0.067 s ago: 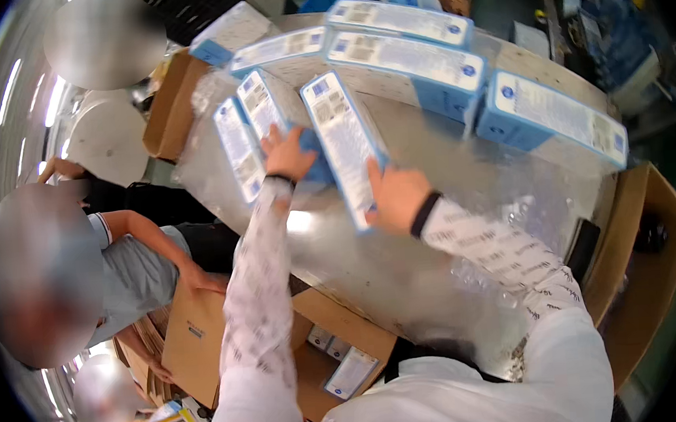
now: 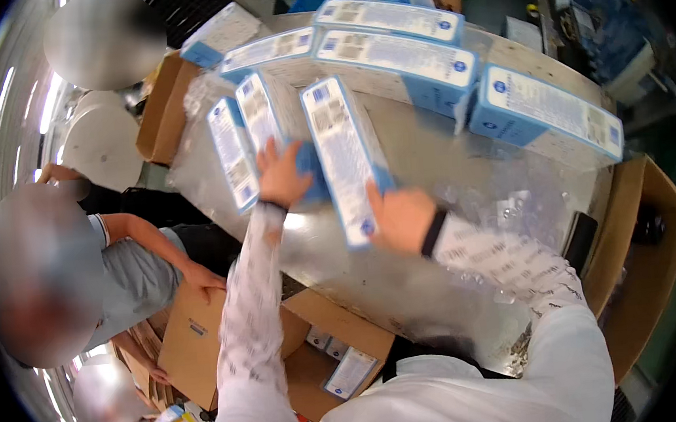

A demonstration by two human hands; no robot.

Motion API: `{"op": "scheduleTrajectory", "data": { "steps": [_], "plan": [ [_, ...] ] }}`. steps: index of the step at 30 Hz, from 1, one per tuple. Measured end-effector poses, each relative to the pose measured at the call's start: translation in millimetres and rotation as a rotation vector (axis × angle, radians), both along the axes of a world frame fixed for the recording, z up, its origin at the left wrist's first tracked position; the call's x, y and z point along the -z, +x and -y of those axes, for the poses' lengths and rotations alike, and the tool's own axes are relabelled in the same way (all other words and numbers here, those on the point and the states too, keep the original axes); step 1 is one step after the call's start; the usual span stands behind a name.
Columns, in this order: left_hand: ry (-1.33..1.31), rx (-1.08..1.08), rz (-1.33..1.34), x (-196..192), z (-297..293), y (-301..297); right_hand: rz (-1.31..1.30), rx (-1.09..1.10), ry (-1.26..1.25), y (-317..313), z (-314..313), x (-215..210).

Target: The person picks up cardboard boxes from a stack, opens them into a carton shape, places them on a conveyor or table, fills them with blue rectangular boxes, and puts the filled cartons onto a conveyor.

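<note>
Three long white-and-blue boxes lie side by side in front of me, narrow printed faces up. My left hand [image 2: 284,175] rests over the near end of the middle box [image 2: 256,102], its fingers spread and the thumb apart. At the near end of the right-hand box [image 2: 336,132], my right hand [image 2: 403,215] grips its right side, index finger extended along it; the other fingertips are hidden. The left-hand box [image 2: 232,152] lies just beside my left hand. A gap with a blue face showing separates the middle and right-hand boxes.
More such boxes line the far side of the table [image 2: 420,145], including a long one [image 2: 552,107] at right. Open cartons stand at the right [image 2: 636,267], far left [image 2: 167,109] and below me [image 2: 312,380], the last containing boxes. At left, a person [image 2: 140,266] handles a flat cardboard piece [image 2: 193,341].
Both hands have come slightly nearer to me. The right-hand box has slid a little nearer with my right hand, and the left-hand box has shifted slightly nearer. The view has shifted slightly too.
</note>
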State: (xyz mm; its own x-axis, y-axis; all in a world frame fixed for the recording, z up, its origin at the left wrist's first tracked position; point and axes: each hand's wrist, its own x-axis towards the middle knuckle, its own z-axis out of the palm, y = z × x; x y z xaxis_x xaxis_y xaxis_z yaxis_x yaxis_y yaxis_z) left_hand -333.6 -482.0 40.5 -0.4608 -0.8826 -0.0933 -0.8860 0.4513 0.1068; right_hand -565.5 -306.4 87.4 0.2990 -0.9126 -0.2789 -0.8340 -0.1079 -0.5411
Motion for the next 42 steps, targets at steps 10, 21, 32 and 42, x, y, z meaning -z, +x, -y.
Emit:
{"op": "scheduleTrajectory", "data": {
  "steps": [10,21,32,42],
  "plan": [
    [0.093,-0.007,-0.189,-32.8,-88.5,-39.3,-0.312,-0.535,-0.449,-4.2,6.9,11.1],
    [-0.193,-0.112,-1.013,-199.2,-345.2,220.0,0.823,-0.159,-0.414,-52.0,-85.2,-74.0],
    [-0.112,-0.112,-0.171,20.9,-436.6,217.8,1.837,0.241,0.076,70.0,-152.0,37.8],
    [-0.233,0.020,-0.232,35.3,-458.5,225.9,-0.025,-0.967,-0.462,283.0,-137.0,21.3]
  ]
}}
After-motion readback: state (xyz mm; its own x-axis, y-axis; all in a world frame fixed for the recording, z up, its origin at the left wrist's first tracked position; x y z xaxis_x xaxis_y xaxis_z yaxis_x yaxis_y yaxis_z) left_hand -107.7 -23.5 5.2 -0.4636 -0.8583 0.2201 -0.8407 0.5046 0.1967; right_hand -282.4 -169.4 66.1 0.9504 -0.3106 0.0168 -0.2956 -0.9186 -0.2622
